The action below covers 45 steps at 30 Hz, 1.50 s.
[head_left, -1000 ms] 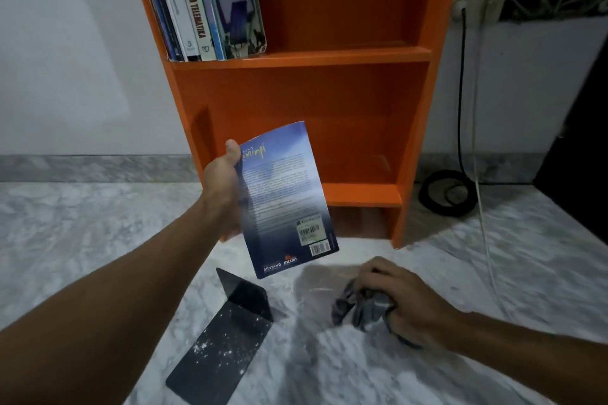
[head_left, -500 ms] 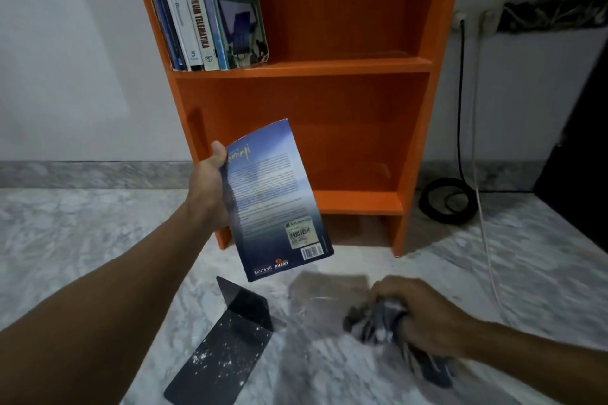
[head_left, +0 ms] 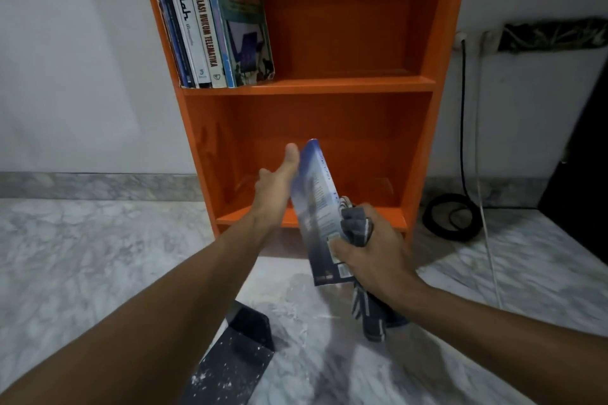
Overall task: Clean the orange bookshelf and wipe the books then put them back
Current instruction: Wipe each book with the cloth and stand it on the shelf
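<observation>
The orange bookshelf (head_left: 329, 85) stands against the white wall. Several books (head_left: 210, 20) lean at the left of its upper shelf; the lower shelf is bare. In front of the lower shelf my left hand (head_left: 276, 187) holds a blue paperback (head_left: 317, 204) upright, turned nearly edge-on to me, thumb along its near side. My right hand (head_left: 371, 246) grips a grey striped cloth (head_left: 357, 223) and presses it against the book's lower cover. A tail of the cloth hangs below my wrist.
A black metal bookend (head_left: 237, 348), speckled with white dust, lies on the marble floor (head_left: 98, 256) below my left forearm. A coiled black cable (head_left: 450, 217) and a white cord (head_left: 487, 223) run down the wall right of the shelf. Something dark stands at the far right.
My right hand lifted the cloth off the floor and brought it up against the book. My left hand turned the book from cover-facing to nearly edge-on and moved it right.
</observation>
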Each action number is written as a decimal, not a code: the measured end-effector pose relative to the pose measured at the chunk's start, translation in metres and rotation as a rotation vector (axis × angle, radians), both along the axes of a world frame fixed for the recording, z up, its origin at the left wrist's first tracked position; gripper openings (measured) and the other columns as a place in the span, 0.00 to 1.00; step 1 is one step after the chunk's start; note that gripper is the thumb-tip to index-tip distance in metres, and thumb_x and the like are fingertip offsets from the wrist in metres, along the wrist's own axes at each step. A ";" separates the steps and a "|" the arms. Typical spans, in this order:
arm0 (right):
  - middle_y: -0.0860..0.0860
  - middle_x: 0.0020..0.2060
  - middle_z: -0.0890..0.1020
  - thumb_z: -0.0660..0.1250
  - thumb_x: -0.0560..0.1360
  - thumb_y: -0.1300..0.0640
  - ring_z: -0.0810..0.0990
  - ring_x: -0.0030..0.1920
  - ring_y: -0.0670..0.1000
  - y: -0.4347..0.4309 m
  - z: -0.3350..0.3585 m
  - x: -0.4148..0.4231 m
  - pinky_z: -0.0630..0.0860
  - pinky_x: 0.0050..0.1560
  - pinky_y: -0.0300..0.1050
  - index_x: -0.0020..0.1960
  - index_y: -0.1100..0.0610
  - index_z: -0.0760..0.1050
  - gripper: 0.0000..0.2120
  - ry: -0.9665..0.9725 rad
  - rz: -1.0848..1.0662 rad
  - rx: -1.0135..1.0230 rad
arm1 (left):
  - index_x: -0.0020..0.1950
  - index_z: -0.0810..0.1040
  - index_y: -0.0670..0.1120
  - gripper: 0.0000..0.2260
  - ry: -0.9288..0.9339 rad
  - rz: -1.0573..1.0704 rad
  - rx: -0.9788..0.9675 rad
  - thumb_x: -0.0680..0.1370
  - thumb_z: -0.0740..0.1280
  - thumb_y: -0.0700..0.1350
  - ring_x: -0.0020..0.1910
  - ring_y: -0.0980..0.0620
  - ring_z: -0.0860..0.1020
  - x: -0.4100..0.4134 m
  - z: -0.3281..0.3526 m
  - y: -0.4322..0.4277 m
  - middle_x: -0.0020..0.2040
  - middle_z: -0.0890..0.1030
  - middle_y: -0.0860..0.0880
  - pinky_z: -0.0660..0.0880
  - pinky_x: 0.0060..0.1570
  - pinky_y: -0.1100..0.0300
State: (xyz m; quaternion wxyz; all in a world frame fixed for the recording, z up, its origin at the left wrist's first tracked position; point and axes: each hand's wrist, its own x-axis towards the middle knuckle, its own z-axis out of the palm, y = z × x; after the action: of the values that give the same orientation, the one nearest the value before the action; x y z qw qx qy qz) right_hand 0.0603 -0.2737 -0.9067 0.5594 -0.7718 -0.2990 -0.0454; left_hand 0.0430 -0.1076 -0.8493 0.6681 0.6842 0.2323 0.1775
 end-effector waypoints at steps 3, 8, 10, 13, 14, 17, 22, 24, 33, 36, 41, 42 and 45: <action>0.46 0.30 0.75 0.70 0.72 0.60 0.74 0.31 0.45 0.001 -0.003 0.000 0.70 0.29 0.39 0.42 0.46 0.68 0.13 -0.201 -0.052 -0.081 | 0.77 0.62 0.45 0.39 -0.058 -0.132 -0.205 0.74 0.64 0.67 0.72 0.41 0.66 0.016 0.013 -0.019 0.70 0.69 0.45 0.65 0.70 0.39; 0.45 0.35 0.72 0.70 0.73 0.51 0.73 0.36 0.46 -0.009 -0.019 -0.008 0.72 0.33 0.46 0.44 0.48 0.66 0.12 -0.378 0.015 -0.245 | 0.59 0.75 0.40 0.16 -0.015 0.048 -0.313 0.79 0.68 0.50 0.50 0.39 0.79 0.039 0.001 -0.016 0.53 0.80 0.40 0.77 0.51 0.47; 0.44 0.37 0.75 0.72 0.73 0.50 0.75 0.39 0.46 -0.023 -0.019 -0.008 0.73 0.36 0.43 0.45 0.49 0.69 0.11 -0.302 0.163 -0.248 | 0.56 0.78 0.42 0.19 0.042 -0.014 -0.433 0.77 0.68 0.57 0.50 0.37 0.82 0.034 -0.008 -0.009 0.53 0.83 0.40 0.76 0.55 0.44; 0.41 0.40 0.81 0.72 0.70 0.56 0.80 0.42 0.42 -0.043 -0.008 -0.008 0.77 0.40 0.40 0.47 0.47 0.75 0.09 -0.184 0.293 -0.194 | 0.66 0.77 0.43 0.31 0.057 -0.196 -0.525 0.76 0.62 0.66 0.57 0.35 0.81 0.024 -0.014 -0.001 0.58 0.82 0.38 0.74 0.59 0.37; 0.42 0.41 0.81 0.70 0.67 0.58 0.80 0.41 0.40 -0.046 0.001 -0.003 0.77 0.41 0.39 0.47 0.47 0.76 0.10 -0.217 0.249 -0.139 | 0.68 0.76 0.42 0.33 0.040 -0.230 -0.518 0.77 0.59 0.67 0.58 0.35 0.80 0.023 -0.014 0.003 0.59 0.82 0.37 0.74 0.60 0.38; 0.47 0.42 0.81 0.68 0.67 0.56 0.80 0.43 0.46 -0.039 0.044 0.031 0.78 0.44 0.46 0.48 0.46 0.75 0.11 -0.300 0.032 -0.042 | 0.69 0.75 0.41 0.35 -0.015 -0.291 -0.495 0.78 0.53 0.68 0.59 0.36 0.80 0.016 -0.012 0.007 0.59 0.81 0.36 0.76 0.57 0.42; 0.55 0.54 0.76 0.64 0.68 0.59 0.75 0.53 0.59 -0.002 0.076 0.058 0.74 0.54 0.51 0.62 0.50 0.76 0.22 -0.512 -0.124 -0.241 | 0.65 0.77 0.40 0.35 -0.030 -0.353 -0.540 0.78 0.53 0.68 0.59 0.37 0.79 0.014 -0.011 -0.005 0.60 0.81 0.36 0.76 0.58 0.44; 0.59 0.58 0.76 0.61 0.66 0.57 0.73 0.55 0.61 0.004 0.042 0.038 0.73 0.55 0.53 0.62 0.52 0.77 0.24 -0.708 -0.026 -0.358 | 0.63 0.78 0.41 0.35 -0.028 -0.406 -0.591 0.77 0.55 0.69 0.59 0.37 0.78 0.010 -0.008 -0.009 0.60 0.80 0.36 0.73 0.61 0.44; 0.46 0.54 0.79 0.65 0.75 0.39 0.77 0.54 0.48 -0.068 -0.023 -0.009 0.74 0.56 0.48 0.56 0.43 0.76 0.13 -1.037 0.589 -0.666 | 0.60 0.79 0.44 0.33 0.037 -0.359 -0.445 0.77 0.54 0.70 0.53 0.38 0.83 -0.002 -0.014 0.019 0.56 0.83 0.39 0.77 0.55 0.43; 0.54 0.55 0.78 0.76 0.69 0.57 0.77 0.53 0.55 -0.045 0.039 0.018 0.76 0.52 0.51 0.59 0.52 0.79 0.19 -1.007 0.258 -0.472 | 0.60 0.79 0.43 0.32 0.035 -0.378 -0.461 0.78 0.54 0.69 0.50 0.38 0.83 -0.004 -0.018 0.020 0.53 0.84 0.38 0.79 0.51 0.45; 0.59 0.59 0.73 0.67 0.68 0.62 0.71 0.55 0.61 0.011 0.045 0.029 0.74 0.53 0.59 0.65 0.46 0.73 0.27 -0.770 0.001 -0.423 | 0.50 0.82 0.42 0.29 -0.061 -0.412 -0.489 0.81 0.53 0.64 0.42 0.41 0.84 0.001 -0.011 0.006 0.46 0.84 0.39 0.81 0.43 0.51; 0.59 0.61 0.73 0.67 0.66 0.59 0.71 0.57 0.62 0.011 0.026 0.022 0.74 0.54 0.60 0.65 0.45 0.72 0.28 -0.801 0.054 -0.471 | 0.53 0.82 0.42 0.29 -0.063 -0.406 -0.486 0.81 0.53 0.65 0.43 0.41 0.84 0.001 -0.009 0.004 0.47 0.84 0.39 0.81 0.42 0.51; 0.59 0.58 0.76 0.70 0.69 0.53 0.76 0.53 0.61 -0.018 -0.037 -0.007 0.76 0.46 0.54 0.63 0.43 0.71 0.22 -0.970 0.342 -0.637 | 0.64 0.77 0.44 0.28 -0.084 -0.360 -0.421 0.81 0.53 0.64 0.48 0.40 0.85 -0.003 -0.007 0.012 0.53 0.85 0.41 0.82 0.41 0.49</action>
State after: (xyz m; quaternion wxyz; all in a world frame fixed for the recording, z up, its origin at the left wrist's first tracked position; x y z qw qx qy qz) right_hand 0.0534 -0.2920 -0.9441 0.0999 -0.7334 -0.6388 -0.2097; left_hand 0.0404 -0.0953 -0.8558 0.8253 0.5528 0.1110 0.0321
